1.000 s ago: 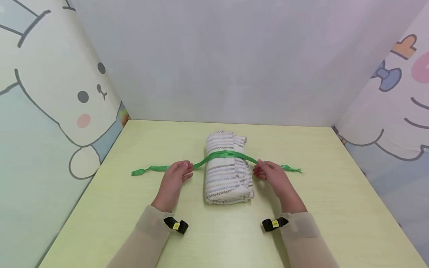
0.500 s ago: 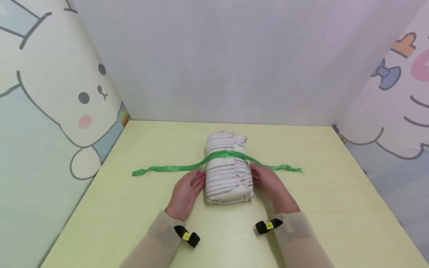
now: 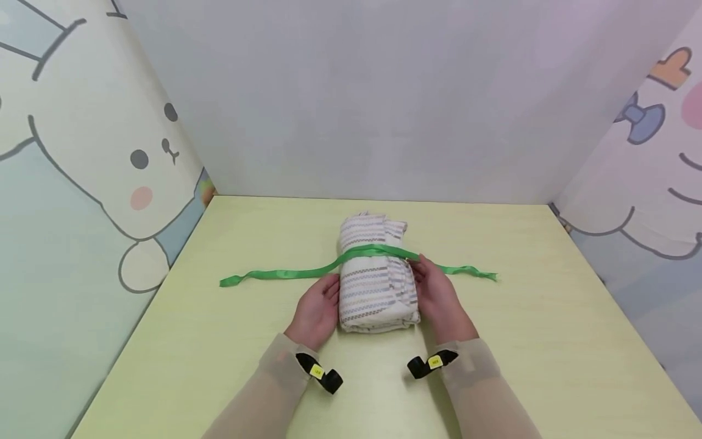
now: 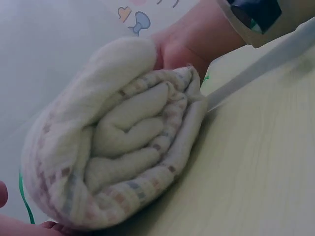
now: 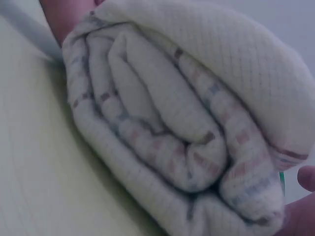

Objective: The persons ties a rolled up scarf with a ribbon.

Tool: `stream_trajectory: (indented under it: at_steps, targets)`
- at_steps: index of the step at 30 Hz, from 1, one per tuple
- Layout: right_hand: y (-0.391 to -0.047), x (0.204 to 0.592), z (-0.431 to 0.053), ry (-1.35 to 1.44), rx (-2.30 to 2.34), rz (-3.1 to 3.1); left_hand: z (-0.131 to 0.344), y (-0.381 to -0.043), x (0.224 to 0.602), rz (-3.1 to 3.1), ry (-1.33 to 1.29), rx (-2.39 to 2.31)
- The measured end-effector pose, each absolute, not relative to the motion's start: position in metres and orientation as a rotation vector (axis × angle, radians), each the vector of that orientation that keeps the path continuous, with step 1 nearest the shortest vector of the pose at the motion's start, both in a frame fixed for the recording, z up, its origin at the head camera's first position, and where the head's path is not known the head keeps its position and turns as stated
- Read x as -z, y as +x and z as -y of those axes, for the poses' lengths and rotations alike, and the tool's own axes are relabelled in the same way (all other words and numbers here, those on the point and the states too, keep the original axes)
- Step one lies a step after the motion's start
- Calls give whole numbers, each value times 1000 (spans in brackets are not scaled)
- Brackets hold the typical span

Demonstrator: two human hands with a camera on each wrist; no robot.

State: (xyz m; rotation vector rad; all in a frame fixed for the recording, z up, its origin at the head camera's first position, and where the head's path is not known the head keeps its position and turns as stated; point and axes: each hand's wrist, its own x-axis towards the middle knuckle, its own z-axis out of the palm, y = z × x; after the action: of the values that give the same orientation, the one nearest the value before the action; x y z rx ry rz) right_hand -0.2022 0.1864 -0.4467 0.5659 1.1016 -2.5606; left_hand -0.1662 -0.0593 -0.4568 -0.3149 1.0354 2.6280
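A rolled towel [image 3: 364,286] with coloured stripes lies on the table, with a green ribbon [image 3: 307,274] across it and both ribbon ends spread out sideways. My left hand [image 3: 318,311] lies against the towel's left side, fingers relaxed along its lower edge. On the opposite side my right hand [image 3: 439,299] touches the towel, its thumb near the ribbon. In the left wrist view the towel's coiled end [image 4: 128,137] faces the camera, and the left thumb [image 4: 2,194] stands off the cloth. The right thumb [image 5: 307,178] also shows apart from the towel in the right wrist view.
The pale yellow table [image 3: 263,231] meets a grey back wall [image 3: 373,122]. Side panels with cartoon figures [image 3: 137,177] stand left and right. A black strap [image 3: 318,371] is on each sleeve.
Both hands have let go of the ribbon ends and moved inward to the towel's sides. The ribbon's left part has come down onto the table. The towel stays in place.
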Motion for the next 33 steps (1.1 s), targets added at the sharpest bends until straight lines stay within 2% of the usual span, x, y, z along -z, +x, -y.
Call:
stream_trajectory:
  at_steps: [6,13,21,33]
  targets:
    - [-210,446,-186,751,2691,-800,48,-174,458,-1023,-375,-2674]
    - [-220,444,-182,849,2724,-791,38,-189,460,-1055,-472,-2785]
    - [-221,444,-181,822,2762,-807,40,-201,464,-1028,-470,-2922]
    - [-222,442,-177,796,2775,-881,42,-222,455,-930,-615,-2996]
